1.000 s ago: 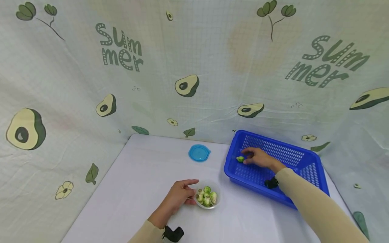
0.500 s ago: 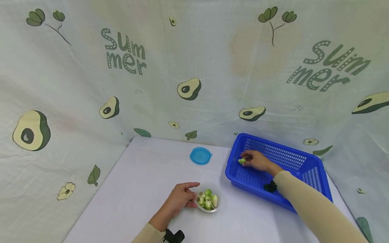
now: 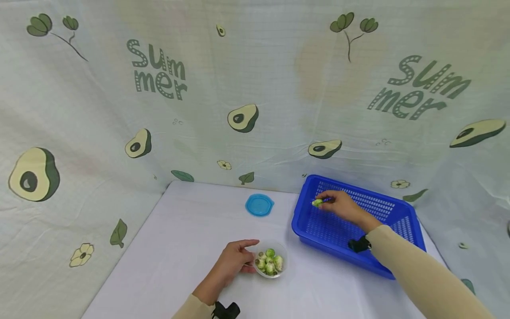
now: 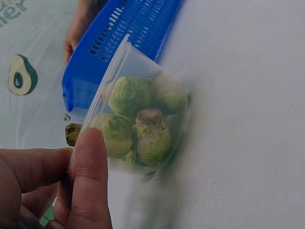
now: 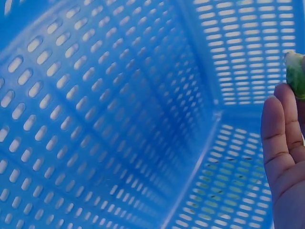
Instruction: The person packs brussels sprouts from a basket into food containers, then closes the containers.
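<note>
My left hand (image 3: 235,262) pinches the rim of a clear plastic tub (image 3: 282,250). Several Brussels sprouts (image 3: 269,263) lie inside it, and in the left wrist view they show through the tub's wall (image 4: 143,56). Over the blue basket (image 3: 299,227), near its left end, my right hand (image 3: 342,207) grips one Brussels sprout (image 3: 317,202) between thumb and fingers. In the right wrist view that Brussels sprout (image 5: 296,74) appears only partly, at the right edge beside my fingers (image 5: 274,125).
A blue round lid (image 3: 259,204) lies on the white table (image 3: 191,230) behind the tub. The slotted basket stands at the back right, close to the patterned cloth (image 3: 275,88) that hangs behind and at the sides.
My right hand has closed its fingers on the Brussels sprout in the basket and raised it a little. My left hand stays at the tub.
</note>
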`<state>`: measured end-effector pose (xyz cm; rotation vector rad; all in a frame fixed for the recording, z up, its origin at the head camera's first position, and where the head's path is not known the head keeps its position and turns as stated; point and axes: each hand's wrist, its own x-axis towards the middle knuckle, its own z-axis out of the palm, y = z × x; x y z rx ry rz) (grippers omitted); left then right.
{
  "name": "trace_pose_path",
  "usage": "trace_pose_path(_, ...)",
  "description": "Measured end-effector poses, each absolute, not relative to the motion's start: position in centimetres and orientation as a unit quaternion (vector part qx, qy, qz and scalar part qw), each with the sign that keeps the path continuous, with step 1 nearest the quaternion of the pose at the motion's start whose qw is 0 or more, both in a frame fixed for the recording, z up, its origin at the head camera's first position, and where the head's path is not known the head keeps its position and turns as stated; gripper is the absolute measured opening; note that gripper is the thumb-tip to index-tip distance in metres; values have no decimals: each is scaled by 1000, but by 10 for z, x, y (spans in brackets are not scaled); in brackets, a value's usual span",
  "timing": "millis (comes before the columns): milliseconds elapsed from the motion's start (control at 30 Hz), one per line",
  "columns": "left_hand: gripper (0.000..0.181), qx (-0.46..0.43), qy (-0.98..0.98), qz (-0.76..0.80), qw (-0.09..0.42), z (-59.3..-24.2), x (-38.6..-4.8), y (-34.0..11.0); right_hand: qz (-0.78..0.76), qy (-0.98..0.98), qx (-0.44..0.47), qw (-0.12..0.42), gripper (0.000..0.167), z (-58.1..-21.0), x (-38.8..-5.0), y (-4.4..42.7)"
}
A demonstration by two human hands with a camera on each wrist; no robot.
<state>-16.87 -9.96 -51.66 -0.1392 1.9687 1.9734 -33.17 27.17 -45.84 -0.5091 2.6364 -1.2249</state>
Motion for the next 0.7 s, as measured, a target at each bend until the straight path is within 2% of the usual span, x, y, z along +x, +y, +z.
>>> trace_pose_path(100,53,-47,695,696,175,-516,-168,-100,-430,883,-160,98,42,-449,-325,274)
trace_pose_path(333,53,-46,695,695,175,-515,-167,-101,-438,884,-143,79,38,-427,-308,277)
trace_pose_path(700,52,-46,700,691,176,-516,-169,-102,-452,880,-134,64,42,-409,-290,278)
